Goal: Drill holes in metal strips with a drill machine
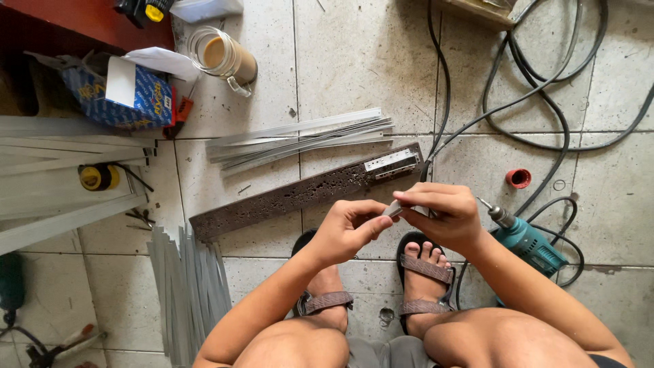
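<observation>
I sit low over a tiled floor, with my sandalled feet below my hands. My left hand (349, 228) and my right hand (439, 212) meet in front of me, both pinching a small flat grey metal piece (393, 208) between the fingertips. Just beyond my hands lies a long dark brown board (286, 197), set diagonally, with a short white metal fitting (391, 163) on its right end.
Thin grey metal strips (300, 140) lie beyond the board; more strips (187, 289) are stacked at lower left. A teal power drill (524, 240) and black cables lie to the right, near a red cap (518, 178). A glass jar (225, 57), a blue box (129, 95) and aluminium profiles (61, 177) are on the left.
</observation>
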